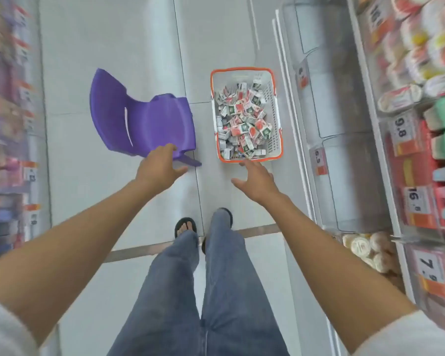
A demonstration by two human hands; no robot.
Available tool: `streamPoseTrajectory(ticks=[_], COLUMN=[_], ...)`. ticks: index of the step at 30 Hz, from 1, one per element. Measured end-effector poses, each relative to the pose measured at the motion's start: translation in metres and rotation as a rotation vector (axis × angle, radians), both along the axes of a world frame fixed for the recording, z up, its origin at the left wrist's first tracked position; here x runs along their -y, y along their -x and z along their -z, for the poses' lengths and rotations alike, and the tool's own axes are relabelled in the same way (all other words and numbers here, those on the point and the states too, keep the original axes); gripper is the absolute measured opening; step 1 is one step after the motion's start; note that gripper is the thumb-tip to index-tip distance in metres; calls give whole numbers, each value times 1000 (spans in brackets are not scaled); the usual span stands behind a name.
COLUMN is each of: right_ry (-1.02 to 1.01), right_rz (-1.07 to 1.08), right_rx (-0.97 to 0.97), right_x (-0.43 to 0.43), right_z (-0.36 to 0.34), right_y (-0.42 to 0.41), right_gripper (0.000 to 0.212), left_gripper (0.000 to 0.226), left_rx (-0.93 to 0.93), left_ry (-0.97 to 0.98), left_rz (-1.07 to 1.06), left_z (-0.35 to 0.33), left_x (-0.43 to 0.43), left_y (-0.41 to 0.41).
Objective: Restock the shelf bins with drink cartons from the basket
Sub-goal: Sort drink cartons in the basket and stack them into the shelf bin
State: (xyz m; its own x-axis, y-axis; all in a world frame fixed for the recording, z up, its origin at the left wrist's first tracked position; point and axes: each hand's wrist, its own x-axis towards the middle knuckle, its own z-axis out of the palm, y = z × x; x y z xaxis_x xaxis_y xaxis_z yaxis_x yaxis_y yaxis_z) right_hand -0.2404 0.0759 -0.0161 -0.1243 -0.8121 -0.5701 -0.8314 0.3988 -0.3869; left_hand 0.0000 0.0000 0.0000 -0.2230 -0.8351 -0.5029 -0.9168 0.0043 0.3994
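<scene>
Hands are reaching forward open and empty, the right hand hovering just short of the near end of the basket of drink cartons, which is lying lengthwise ahead on the floor, the left hand over a purple stool

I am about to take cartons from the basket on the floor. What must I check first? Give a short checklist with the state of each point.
1. The basket holds drink cartons: ok, many inside.
2. The right hand is free: ok, open, at the basket's near rim.
3. The left hand is free: ok, open at the purple chair; contact cannot tell.
4. The shelf bins have room: ok, the clear ones beside the basket look empty.
5. Which bin suits these cartons: cannot tell, the price labels are blurred.
</scene>
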Motion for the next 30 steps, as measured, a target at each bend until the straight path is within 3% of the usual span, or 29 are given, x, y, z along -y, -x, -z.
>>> streamPoseTrajectory(ticks=[8,20,30], right_ry=[-43,-102,-160], right_rz=[75,123,456], right_rx=[17,77,136], right_x=[129,274,316], right_z=[31,47,86], right_y=[56,120,152], right_gripper=[63,61,64], left_gripper=[66,62,66], left_rx=[7,24,105], left_ry=[-56,-53,-39], left_rz=[-14,176,491], left_z=[28,29,64], left_x=[142,296,402], left_y=[55,186,257])
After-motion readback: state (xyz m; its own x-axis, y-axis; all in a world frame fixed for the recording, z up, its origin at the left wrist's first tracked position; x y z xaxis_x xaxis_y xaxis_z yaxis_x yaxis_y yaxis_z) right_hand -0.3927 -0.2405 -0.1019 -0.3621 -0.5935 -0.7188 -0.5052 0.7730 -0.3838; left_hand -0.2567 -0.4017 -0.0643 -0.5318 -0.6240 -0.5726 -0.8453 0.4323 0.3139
